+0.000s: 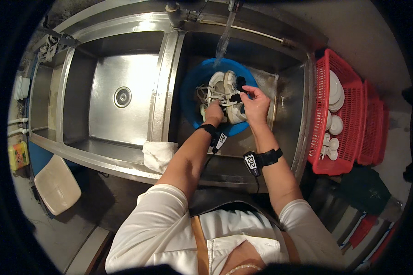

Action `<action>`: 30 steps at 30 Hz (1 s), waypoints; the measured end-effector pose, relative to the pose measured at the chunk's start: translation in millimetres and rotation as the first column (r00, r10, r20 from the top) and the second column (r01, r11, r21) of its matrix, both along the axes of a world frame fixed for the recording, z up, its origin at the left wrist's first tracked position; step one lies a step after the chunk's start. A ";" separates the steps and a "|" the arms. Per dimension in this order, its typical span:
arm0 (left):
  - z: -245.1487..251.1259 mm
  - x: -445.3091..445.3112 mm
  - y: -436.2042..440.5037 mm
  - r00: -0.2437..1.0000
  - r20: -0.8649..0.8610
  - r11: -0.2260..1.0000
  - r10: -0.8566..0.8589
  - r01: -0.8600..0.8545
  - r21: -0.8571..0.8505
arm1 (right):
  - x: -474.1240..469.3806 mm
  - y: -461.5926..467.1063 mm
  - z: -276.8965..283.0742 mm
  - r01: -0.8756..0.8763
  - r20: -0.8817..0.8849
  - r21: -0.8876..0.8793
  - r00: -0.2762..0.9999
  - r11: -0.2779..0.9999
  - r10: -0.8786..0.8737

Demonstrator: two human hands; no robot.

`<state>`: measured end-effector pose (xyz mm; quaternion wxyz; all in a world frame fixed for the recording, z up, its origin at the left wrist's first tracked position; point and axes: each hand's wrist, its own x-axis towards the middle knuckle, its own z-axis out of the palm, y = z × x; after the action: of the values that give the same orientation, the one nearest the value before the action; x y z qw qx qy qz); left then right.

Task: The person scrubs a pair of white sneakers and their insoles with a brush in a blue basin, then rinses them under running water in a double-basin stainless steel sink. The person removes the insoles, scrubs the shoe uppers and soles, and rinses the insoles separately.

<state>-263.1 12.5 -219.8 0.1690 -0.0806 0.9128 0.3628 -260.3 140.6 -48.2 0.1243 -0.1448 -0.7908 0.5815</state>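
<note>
A blue plastic basin [189,108] stands in the right-hand sink bowl with a pair of white lace-up sneakers [230,80] in it. Pale shoelaces [206,92] trail loosely over the shoes. My left hand [215,112] is closed over the laced part of a sneaker, its fingertips partly hidden among the laces. At the basin's right side, my right hand [258,105] has thumb and index finger brought close together at a shoelace, beside a dark patch on the shoe. Water [223,41] runs from the faucet [234,5] into the back of the basin.
Left of the basin is a stainless steel sink bowl [124,120] with a drain [123,97]. A white cloth [159,156] lies on the front rim. Red plastic baskets [349,144] hold white plates [335,91] and spoons at right. A beige stool [57,185] stands lower left.
</note>
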 end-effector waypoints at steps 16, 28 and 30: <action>145.9 44.5 -42.5 0.944 0.042 0.649 0.328 -0.257 0.716 | 11.0 8.7 -40.1 0.088 0.165 -0.159 0.984 0.983 -0.062; 248.6 -121.8 -19.1 0.922 -0.299 0.792 0.247 -0.014 0.611 | -24.3 -31.0 90.1 -0.013 -0.002 0.006 1.000 1.000 0.013; 243.7 -147.1 -10.9 0.932 -0.321 0.833 0.171 0.037 0.552 | -36.3 -34.4 95.5 0.007 -0.002 0.047 1.000 0.999 -0.007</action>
<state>-410.2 1.6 23.9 0.0033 0.0059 0.7819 0.6234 -296.6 106.2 47.2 0.1303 -0.1441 -0.8036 0.5626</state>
